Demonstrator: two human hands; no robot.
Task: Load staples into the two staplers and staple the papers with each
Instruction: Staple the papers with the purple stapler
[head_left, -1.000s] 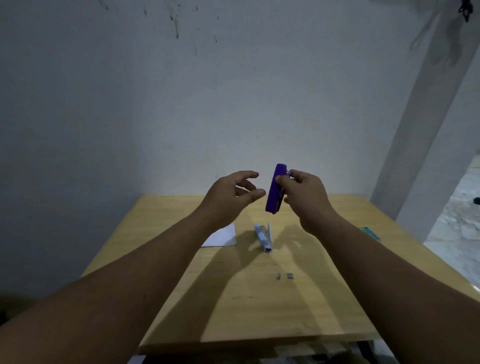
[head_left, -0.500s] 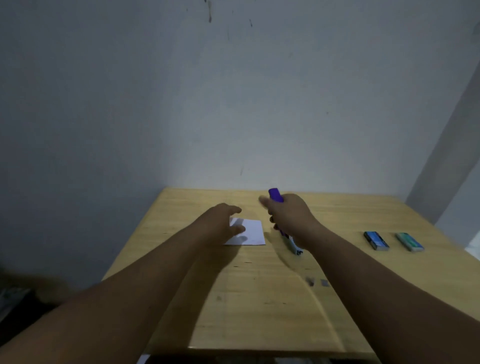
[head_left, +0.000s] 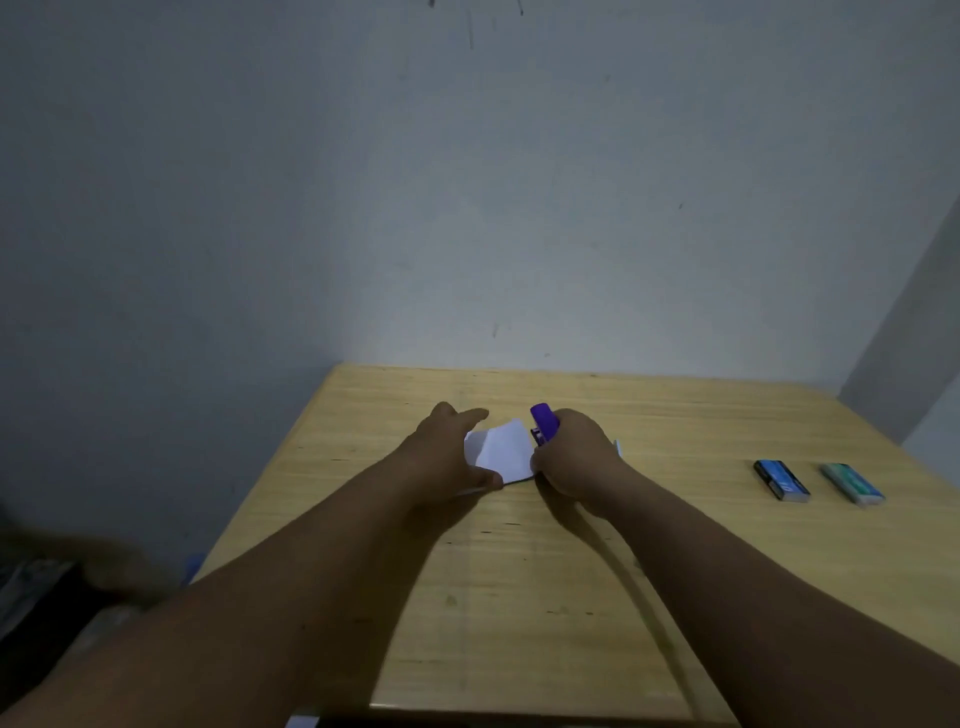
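The right hand grips the purple stapler, hiding most of it. The left hand pinches the papers, lifted near the table's back edge. A second stapler barely shows behind the right hand. Two staple boxes lie toward the right edge.

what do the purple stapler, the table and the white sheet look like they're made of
Purple stapler: probably smooth plastic, going by its even saturated colour.
Table: pale wood or wood-look laminate with visible grain lines; which one is unclear.
White sheet: thin matte paper, bending where the left hand lifts it.
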